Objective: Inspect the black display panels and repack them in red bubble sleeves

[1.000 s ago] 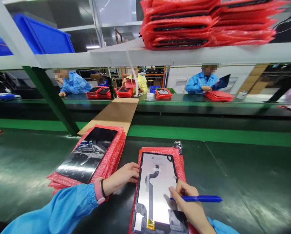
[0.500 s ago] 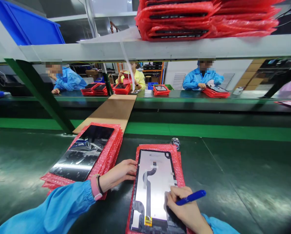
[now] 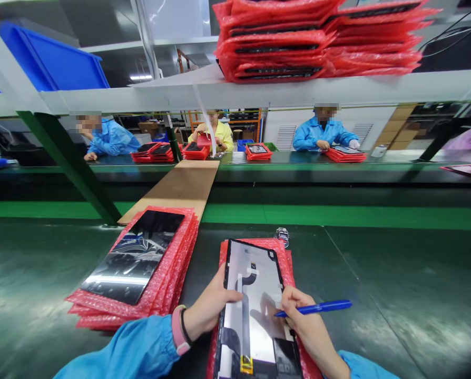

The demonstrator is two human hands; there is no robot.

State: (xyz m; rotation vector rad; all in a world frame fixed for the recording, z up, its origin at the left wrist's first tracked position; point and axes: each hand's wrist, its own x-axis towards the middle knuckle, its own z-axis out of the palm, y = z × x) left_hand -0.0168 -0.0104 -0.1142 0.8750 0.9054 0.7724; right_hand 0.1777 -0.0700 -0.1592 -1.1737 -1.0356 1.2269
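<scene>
A tablet screen panel (image 3: 265,321) has its silvery back facing up, with a dark ribbon cable along it and a yellow tape patch near the bottom. It rests over red bubble-wrap sleeves (image 3: 292,271), its left edge looking slightly raised. My left hand (image 3: 211,301) grips that left edge, thumb on the back; its other fingers are mostly hidden. In my right hand (image 3: 303,316) is a blue pen (image 3: 324,307), its tip over the panel's right half; I cannot tell if it touches. Part of this hand lies by the panel's right edge.
To the left, a glossy black screen (image 3: 136,255) lies on stacked red bubble-wrap sleeves (image 3: 176,258). A small metal object (image 3: 283,237) sits behind the panel. A cardboard sheet (image 3: 176,184) bridges to the far bench, where several people work. Overhead, a shelf (image 3: 160,100) holds wrapped panels (image 3: 275,47).
My left hand has gone from touching the panel's edge to gripping it, thumb on top, and the panel has tilted a little. The pen has swung flatter, its tip now visible.
</scene>
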